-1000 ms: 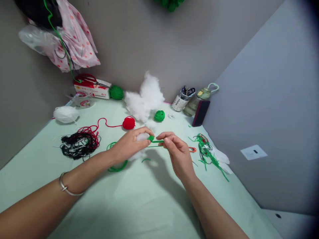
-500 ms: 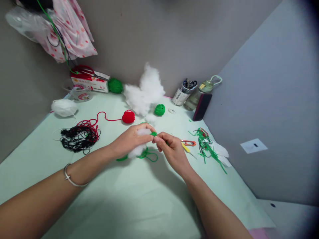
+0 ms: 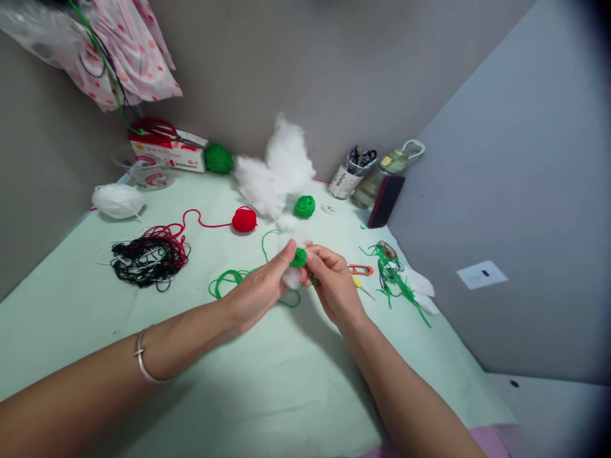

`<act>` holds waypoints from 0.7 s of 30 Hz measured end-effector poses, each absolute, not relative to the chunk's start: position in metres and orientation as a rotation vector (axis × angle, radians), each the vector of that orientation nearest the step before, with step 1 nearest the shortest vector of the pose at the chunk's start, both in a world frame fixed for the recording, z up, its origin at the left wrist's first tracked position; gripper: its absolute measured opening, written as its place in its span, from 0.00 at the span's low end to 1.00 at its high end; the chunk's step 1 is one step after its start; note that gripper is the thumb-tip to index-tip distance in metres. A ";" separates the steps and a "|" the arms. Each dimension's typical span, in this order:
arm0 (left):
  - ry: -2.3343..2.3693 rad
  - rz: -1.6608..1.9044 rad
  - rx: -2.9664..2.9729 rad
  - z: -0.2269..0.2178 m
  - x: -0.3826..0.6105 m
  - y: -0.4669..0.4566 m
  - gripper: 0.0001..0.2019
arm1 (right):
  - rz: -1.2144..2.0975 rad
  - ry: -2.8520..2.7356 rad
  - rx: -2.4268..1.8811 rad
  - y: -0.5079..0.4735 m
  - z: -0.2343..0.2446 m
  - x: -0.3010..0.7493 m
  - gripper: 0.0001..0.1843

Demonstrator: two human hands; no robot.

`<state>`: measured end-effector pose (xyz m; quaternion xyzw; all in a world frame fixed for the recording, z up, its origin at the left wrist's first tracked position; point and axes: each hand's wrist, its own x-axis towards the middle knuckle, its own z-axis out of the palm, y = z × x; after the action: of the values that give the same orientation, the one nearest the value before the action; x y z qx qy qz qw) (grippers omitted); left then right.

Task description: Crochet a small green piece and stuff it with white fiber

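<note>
Between my two hands is a small round green crocheted piece (image 3: 298,257), its stitches turned up toward me. My left hand (image 3: 260,292) grips it from the left with the thumb along its edge. The fingers of my right hand (image 3: 334,277) pinch its right side. A tuft of white stuffing (image 3: 291,277) shows beneath the piece, by my left fingers; which fingers hold it I cannot tell. Loose green yarn (image 3: 226,280) lies in loops on the table behind my left hand.
Behind my hands are a heap of white stuffing (image 3: 281,172), a red yarn ball (image 3: 244,219) and a green yarn ball (image 3: 304,206). Tangled black yarn (image 3: 147,262) lies left. An orange-handled cutter (image 3: 361,270) and green yarn scraps (image 3: 394,277) lie right. A bottle (image 3: 370,191) and phone (image 3: 386,202) stand at the wall.
My left hand has turned, thumb now uppermost, and the green piece shows more fully. The white stuffing, which lay across my left palm, is now mostly hidden beneath the piece.
</note>
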<state>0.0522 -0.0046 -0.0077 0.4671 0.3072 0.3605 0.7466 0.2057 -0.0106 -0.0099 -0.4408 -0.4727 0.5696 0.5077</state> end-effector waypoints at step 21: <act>0.850 0.872 1.351 -0.003 0.034 0.025 0.13 | 0.628 -1.553 -1.314 -0.013 -0.014 0.207 0.08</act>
<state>0.0345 0.0253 -0.0030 0.5862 0.3690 0.3782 0.6142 0.2066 -0.0135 -0.0135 -0.5397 -0.6381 0.2578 0.4848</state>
